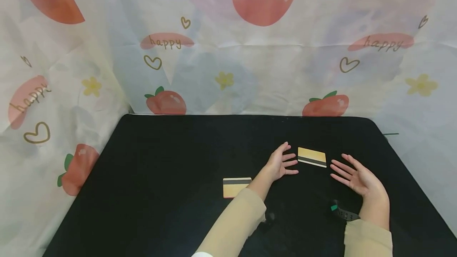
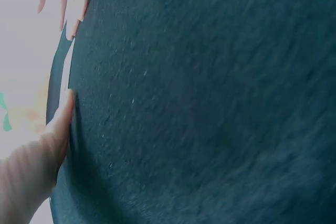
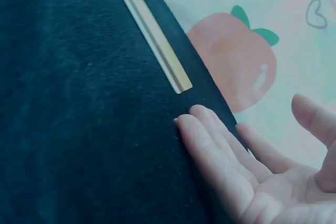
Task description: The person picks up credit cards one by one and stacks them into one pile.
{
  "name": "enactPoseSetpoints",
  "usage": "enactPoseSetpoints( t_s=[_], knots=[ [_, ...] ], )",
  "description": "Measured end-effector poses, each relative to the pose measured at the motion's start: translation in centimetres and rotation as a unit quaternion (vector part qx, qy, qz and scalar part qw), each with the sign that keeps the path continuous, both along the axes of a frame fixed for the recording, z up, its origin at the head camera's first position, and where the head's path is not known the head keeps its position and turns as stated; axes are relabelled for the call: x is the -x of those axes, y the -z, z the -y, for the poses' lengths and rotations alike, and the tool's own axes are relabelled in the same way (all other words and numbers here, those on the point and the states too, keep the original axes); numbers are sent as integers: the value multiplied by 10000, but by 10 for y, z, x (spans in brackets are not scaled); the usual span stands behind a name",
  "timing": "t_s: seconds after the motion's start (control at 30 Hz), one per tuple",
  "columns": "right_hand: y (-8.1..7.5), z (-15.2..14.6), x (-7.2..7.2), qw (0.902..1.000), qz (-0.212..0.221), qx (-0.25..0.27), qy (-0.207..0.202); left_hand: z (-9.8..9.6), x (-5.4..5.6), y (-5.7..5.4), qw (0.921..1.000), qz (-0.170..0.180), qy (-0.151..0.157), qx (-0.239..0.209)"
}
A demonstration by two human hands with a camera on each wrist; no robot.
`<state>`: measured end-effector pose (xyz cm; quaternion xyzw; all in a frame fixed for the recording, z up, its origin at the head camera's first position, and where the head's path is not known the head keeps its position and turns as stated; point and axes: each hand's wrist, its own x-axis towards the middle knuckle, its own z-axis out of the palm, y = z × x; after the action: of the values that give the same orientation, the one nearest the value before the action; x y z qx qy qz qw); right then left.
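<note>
A gold card (image 1: 312,154) with a dark stripe lies flat toward the back right of the black table, between my two hands. My left hand (image 1: 282,163) is just left of it, fingers spread and fingertips close to the card's left edge. On the other side my right hand (image 1: 361,177) has its palm turned up and its fingers loosely extended toward the card. In the right wrist view the card (image 3: 156,40) appears beyond the right fingertips (image 3: 190,127), with a gap between. Neither hand holds anything. A second gold card (image 1: 235,188) lies nearer me, partly hidden by my left forearm.
The black table (image 1: 160,150) has rounded back corners. A white patterned cloth (image 1: 221,50) hangs behind it and along its left side. A dark wrist strap (image 1: 346,213) with a green part is on my right wrist.
</note>
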<state>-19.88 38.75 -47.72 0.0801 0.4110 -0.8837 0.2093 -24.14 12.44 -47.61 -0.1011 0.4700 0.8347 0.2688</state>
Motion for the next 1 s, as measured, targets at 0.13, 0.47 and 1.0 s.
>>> enactPoseSetpoints(
  t_s=[0.13,0.47,1.0],
  knots=[
    [1,-1,2,9988,-71,377,-298,2,3,-1,9999,125,81,44],
    [5,3,5,9933,-99,850,-772,-2,3,-1,9996,245,161,25],
    [6,3,4,9946,45,444,-937,-1,2,-2,9977,360,39,578]
  ],
)
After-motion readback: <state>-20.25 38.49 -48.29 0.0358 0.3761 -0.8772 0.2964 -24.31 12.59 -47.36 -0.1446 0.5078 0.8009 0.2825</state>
